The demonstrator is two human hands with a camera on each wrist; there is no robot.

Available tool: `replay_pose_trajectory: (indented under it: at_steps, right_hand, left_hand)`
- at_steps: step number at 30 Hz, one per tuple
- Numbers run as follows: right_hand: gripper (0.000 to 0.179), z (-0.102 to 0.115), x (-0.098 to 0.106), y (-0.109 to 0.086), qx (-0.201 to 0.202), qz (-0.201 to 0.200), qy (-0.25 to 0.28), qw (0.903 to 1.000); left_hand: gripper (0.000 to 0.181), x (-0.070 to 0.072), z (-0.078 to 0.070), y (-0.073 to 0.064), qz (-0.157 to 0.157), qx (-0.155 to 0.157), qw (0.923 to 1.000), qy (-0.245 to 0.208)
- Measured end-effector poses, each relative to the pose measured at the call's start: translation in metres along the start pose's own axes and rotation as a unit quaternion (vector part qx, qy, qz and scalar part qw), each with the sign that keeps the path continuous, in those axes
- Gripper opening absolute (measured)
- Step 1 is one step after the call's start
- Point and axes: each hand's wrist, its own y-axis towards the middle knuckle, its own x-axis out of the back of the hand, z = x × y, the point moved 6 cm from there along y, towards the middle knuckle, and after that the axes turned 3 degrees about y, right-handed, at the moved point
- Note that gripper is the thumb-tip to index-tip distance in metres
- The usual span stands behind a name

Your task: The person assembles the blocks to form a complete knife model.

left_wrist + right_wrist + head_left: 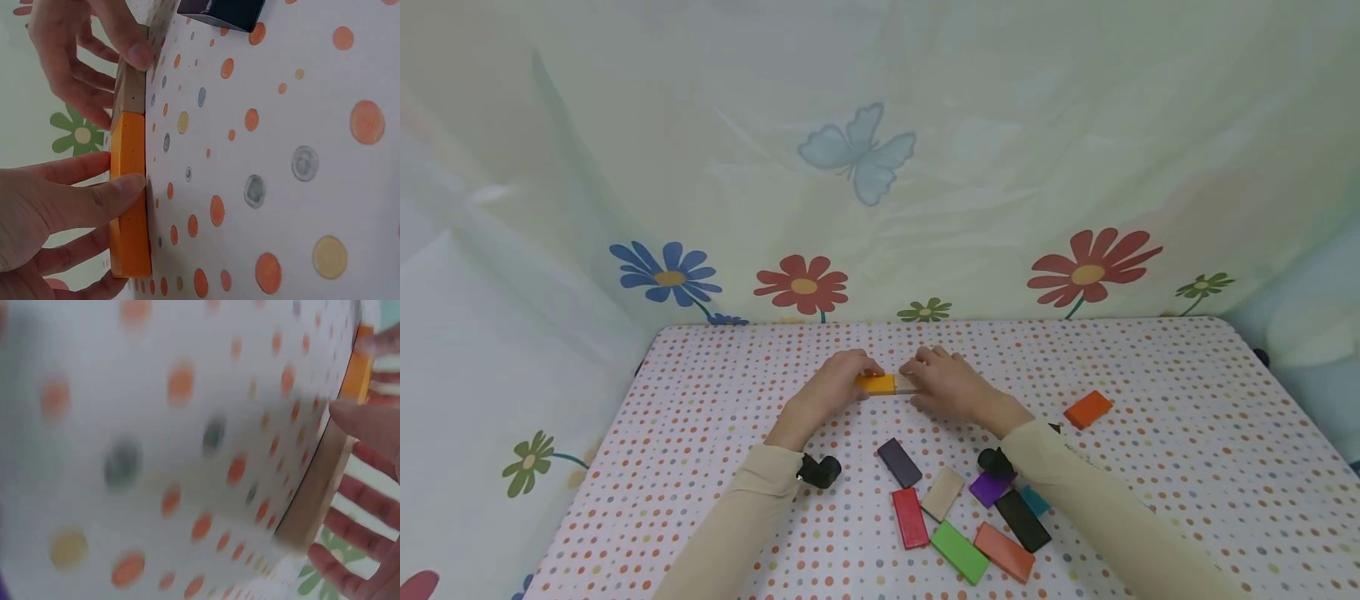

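With left hand [842, 375] and right hand [947, 385], gripping two blocks set end to end.
From the head, holding the yellow-orange block [878, 385] against the end of the tan block [904, 384] on the dotted table [737, 358]; showing, nearer the body, a loose group of dark grey block [899, 463], red block [911, 518], beige block [942, 494], green block [960, 552], coral block [1004, 552], black block [1022, 521], purple block [989, 489] and blue block [1034, 500], the last beside the right sleeve [1075, 479]; well apart on the right, an orange-red block [1087, 409]. From the left wrist, grasping the yellow-orange block between left thumb [128, 187] in front and fingers behind; touching the tan block's near face with the right thumb [139, 56]. From the right wrist, grasping the tan block with thumb in front, close to the joint, and fingers along the far side; showing nearer dots blurred.
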Motion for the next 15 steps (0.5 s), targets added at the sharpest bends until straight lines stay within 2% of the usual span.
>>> replay_pose_trajectory:
  at_steps: [4, 7, 11, 15]
  right_hand:
    - [0.043, 0.023, 0.003, -0.009, 0.003, -0.031, 0.016, 0.9994]
    - [0.047, 0.043, 0.006, -0.018, 0.010, -0.038, 0.072, 0.9966]
    - [0.048, 0.068, -0.001, -0.031, 0.022, 0.000, 0.129, 0.9913]
    - [0.047, 0.084, -0.012, -0.044, 0.019, 0.049, 0.125, 0.9908]
  left_hand:
    - [0.032, -0.001, 0.003, -0.002, -0.001, -0.010, 1.0000, 0.001]
    - [0.032, -0.003, 0.006, -0.004, -0.005, -0.021, 0.9998, -0.004]
    - [0.033, -0.004, 0.008, -0.007, -0.007, -0.030, 0.9994, -0.012]
    - [0.034, -0.003, 0.008, -0.009, -0.014, -0.035, 0.9992, -0.014]
